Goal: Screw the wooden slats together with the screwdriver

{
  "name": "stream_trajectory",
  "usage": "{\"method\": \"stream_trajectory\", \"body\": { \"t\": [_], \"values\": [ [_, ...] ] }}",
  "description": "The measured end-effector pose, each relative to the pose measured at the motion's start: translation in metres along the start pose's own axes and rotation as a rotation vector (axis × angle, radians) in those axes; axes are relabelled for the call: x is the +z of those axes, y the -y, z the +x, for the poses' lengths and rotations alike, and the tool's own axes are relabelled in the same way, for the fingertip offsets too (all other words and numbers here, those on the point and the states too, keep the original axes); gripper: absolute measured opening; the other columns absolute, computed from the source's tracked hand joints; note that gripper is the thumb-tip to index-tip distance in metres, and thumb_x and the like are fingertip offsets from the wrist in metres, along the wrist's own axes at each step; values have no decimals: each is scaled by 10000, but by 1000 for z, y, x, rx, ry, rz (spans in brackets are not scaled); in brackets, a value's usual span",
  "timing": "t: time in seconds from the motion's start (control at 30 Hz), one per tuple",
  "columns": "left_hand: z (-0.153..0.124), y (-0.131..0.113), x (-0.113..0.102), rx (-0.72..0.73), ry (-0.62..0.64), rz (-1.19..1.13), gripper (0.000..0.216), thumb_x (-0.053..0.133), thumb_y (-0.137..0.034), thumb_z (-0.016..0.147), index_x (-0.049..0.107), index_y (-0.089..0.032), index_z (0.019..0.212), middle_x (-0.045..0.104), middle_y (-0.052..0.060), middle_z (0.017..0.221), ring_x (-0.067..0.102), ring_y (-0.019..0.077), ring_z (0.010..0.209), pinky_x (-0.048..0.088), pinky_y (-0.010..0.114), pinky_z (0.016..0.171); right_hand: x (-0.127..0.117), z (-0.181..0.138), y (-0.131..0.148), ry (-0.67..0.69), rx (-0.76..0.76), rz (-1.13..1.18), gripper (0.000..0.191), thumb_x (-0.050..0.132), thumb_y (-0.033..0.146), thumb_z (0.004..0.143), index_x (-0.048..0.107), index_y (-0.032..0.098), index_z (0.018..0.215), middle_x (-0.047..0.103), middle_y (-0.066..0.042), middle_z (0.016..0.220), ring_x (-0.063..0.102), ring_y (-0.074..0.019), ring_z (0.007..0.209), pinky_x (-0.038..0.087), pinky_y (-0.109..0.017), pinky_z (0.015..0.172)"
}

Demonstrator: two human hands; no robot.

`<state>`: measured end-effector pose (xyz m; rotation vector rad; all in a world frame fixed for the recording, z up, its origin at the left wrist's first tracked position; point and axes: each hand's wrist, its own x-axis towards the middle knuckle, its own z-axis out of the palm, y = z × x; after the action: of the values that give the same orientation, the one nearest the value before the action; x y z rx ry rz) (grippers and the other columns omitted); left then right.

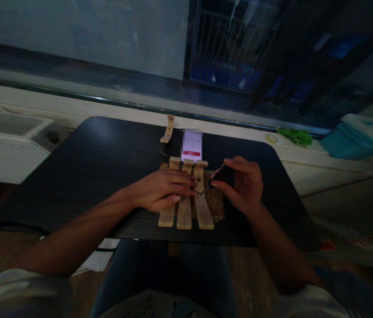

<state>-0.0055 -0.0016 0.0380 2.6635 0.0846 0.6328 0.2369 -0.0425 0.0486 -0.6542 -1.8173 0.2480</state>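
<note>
Three pale wooden hook-shaped strips lie side by side, their turned-up ends pointing away from me. The right-hand strip shows a dark hole near its far end. Across the strips rests my left hand, fingers stretched out and lying flat on the wood. My right hand is closed in a pinch around a small dark-handled tool with a thin metal shaft. The shaft slants down to the left, and its tip is at the middle of the right-hand strip, close to my left fingertips. Whether the tip touches the wood is hard to tell.
Beneath the strips is a brown, shiny sheet on the dark table. A lit phone is just beyond them. Another wooden strip stands farther back. On the windowsill are a tape roll, something green and a teal container.
</note>
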Motion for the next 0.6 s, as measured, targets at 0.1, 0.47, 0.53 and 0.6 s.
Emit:
{"method": "stream_trajectory", "body": {
  "t": [0.1, 0.47, 0.53, 0.6],
  "values": [
    [0, 0, 0, -2, -3, 3, 436, 319, -316, 952, 629, -133, 1198, 639, 155, 1225, 556, 266, 1202, 434, 443, 1039, 1, 1, 2, 6, -4, 4, 582, 758, 202, 734, 522, 371, 1239, 662, -7, 919, 630, -190, 726, 533, -362, 586],
    [0, 0, 0, -13, 9, -2, 440, 312, -319, 954, 631, -141, 1201, 638, 151, 1229, 559, 268, 1198, 437, 447, 1033, -13, 6, 5, 242, 20, 178, 531, 618, 146, 824, 529, 342, 1309, 677, -37, 1154, 668, -206, 966, 570, -404, 795],
    [0, 0, 0, -14, 9, -4, 439, 319, -317, 951, 631, -140, 1205, 635, 151, 1234, 551, 268, 1208, 433, 446, 1037, -17, 7, 7, 301, 60, 224, 546, 565, 118, 850, 492, 335, 1346, 659, -40, 1243, 670, -207, 1035, 557, -433, 881],
    [0, 0, 0, -15, 10, -5, 439, 325, -317, 948, 630, -137, 1208, 629, 153, 1243, 546, 271, 1214, 431, 447, 1039, -20, 7, 9, 326, 102, 253, 563, 544, 95, 861, 469, 333, 1366, 664, -34, 1262, 675, -201, 1060, 552, -436, 917]
  ]
}}
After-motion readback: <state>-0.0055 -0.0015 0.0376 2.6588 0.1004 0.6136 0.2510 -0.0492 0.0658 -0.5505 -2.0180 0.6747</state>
